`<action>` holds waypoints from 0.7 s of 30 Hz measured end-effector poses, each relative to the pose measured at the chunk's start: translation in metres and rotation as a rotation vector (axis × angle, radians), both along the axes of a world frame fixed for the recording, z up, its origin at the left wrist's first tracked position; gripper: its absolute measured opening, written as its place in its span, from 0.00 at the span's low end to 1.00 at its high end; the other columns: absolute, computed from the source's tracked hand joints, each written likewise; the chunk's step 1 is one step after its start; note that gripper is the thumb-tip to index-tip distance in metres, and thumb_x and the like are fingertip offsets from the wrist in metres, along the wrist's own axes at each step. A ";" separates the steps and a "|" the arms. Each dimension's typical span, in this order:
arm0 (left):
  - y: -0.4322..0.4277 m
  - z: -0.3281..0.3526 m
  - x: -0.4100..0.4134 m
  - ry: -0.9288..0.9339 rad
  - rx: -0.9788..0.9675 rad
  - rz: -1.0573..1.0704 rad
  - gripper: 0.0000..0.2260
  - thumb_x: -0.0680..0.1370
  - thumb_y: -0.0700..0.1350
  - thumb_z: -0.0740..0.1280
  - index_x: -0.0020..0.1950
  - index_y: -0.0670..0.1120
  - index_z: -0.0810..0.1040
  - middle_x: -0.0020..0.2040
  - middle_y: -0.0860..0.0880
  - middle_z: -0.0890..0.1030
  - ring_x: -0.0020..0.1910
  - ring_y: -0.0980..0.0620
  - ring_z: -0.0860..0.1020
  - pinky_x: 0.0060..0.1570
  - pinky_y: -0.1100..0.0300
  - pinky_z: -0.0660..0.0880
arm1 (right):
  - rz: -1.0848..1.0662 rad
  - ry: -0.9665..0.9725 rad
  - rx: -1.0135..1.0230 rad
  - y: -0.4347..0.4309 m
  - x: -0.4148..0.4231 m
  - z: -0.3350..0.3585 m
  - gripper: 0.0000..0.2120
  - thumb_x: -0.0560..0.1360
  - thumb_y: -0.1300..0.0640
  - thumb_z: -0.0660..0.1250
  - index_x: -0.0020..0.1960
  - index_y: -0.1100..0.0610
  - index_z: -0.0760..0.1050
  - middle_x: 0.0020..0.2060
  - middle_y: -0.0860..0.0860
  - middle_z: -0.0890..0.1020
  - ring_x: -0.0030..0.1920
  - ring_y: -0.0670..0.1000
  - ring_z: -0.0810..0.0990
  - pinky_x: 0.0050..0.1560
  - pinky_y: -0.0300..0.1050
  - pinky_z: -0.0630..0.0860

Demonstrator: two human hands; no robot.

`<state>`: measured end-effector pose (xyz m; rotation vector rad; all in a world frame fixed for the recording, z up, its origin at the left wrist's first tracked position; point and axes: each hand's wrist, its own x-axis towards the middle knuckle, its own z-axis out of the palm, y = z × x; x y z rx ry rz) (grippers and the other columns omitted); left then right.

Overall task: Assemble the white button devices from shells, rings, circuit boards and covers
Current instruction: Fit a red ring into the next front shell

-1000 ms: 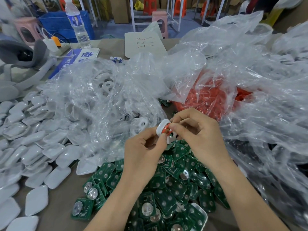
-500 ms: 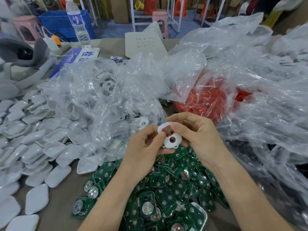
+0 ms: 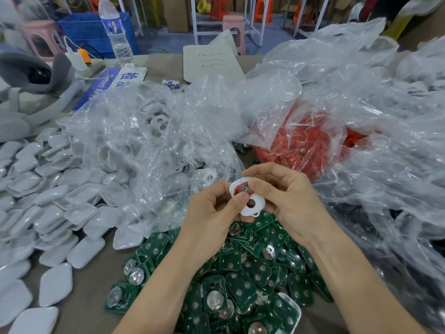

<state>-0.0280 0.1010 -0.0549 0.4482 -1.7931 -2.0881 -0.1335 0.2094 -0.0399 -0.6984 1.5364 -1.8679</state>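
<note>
Left hand (image 3: pixel 212 213) and right hand (image 3: pixel 293 203), both curled, pinch the smooth white shell (image 3: pixel 255 209); we see a red ring (image 3: pixel 238 187) inside.

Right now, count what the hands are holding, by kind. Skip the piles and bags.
White shell: 1, gripped by the left hand and the right hand
Red ring: 1, sitting in the shell's upper end
Total: 2
</note>
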 end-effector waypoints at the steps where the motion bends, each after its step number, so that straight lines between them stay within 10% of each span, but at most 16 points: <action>1: 0.000 0.000 0.000 0.004 0.025 -0.007 0.12 0.71 0.47 0.68 0.50 0.41 0.81 0.43 0.47 0.86 0.41 0.52 0.84 0.39 0.64 0.79 | 0.013 -0.055 0.002 0.001 -0.001 0.001 0.06 0.65 0.55 0.72 0.42 0.52 0.84 0.36 0.52 0.84 0.34 0.52 0.75 0.31 0.38 0.72; 12: -0.006 0.005 0.000 0.067 0.411 -0.104 0.09 0.67 0.41 0.72 0.46 0.44 0.86 0.48 0.43 0.85 0.45 0.48 0.85 0.39 0.63 0.81 | 0.089 -0.335 -0.102 0.001 -0.007 0.003 0.07 0.66 0.59 0.70 0.41 0.53 0.85 0.40 0.54 0.85 0.37 0.48 0.83 0.37 0.40 0.80; 21: -0.004 0.002 0.001 0.044 0.088 -0.014 0.07 0.67 0.44 0.73 0.44 0.46 0.84 0.44 0.43 0.86 0.44 0.47 0.85 0.43 0.61 0.81 | -0.192 0.588 0.211 0.005 -0.007 0.001 0.07 0.72 0.62 0.72 0.42 0.50 0.81 0.41 0.45 0.82 0.44 0.47 0.81 0.47 0.41 0.77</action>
